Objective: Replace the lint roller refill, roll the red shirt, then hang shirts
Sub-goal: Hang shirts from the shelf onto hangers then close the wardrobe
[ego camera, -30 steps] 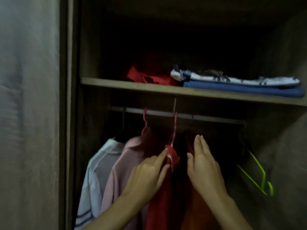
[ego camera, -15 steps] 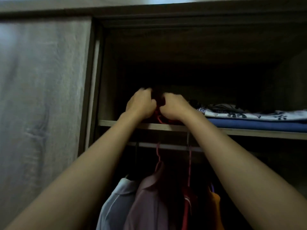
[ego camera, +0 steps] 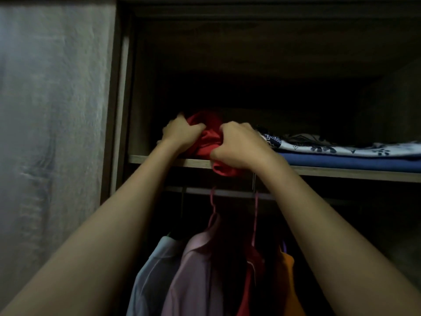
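Both hands [ego camera: 183, 135] [ego camera: 237, 145] clenched round bunched red shirt [ego camera: 208, 142] on dim shelf [ego camera: 341, 173], fingertips buried in cloth.

The head view was dim and grainy. Faint cool light fell from about ten o'clock onto the pale panel [ego camera: 52, 124], whose surface smeared with blur. The wardrobe interior [ego camera: 262, 87] sank into near-black shadow — detail lost toward twelve o'clock. Forearms at five and seven o'clock stretched wide — lens distortion, soft focus.
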Available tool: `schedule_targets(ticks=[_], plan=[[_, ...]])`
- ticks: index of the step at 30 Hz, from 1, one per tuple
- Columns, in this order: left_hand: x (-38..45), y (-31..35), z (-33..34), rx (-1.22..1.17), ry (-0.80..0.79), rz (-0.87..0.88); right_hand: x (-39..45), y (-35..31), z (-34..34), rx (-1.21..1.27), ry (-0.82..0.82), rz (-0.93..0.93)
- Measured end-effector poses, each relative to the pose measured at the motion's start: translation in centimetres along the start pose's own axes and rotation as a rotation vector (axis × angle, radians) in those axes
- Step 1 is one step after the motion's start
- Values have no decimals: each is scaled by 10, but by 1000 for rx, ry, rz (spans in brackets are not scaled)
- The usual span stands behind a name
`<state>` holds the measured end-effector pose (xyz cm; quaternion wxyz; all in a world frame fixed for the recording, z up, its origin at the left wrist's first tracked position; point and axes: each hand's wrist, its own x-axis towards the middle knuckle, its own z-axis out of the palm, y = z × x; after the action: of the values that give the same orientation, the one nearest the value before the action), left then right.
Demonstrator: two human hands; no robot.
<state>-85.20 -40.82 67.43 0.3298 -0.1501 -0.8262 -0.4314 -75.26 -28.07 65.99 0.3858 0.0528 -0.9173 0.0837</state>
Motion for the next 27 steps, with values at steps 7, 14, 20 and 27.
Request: schedule_targets(ticks=[7,14,20,27], plan=[[-13,-6,-6,157,-39,67,-24,6,14,-38,112,-120],[-59,3,-19,375,248,255,-34,14,7,135,122,-122],[-107,12,-53,298,260,396,-70,0,-9,303,194,-205],[-181,-24,-56,228,-22,296,-156,7,20,475,-36,-83]])
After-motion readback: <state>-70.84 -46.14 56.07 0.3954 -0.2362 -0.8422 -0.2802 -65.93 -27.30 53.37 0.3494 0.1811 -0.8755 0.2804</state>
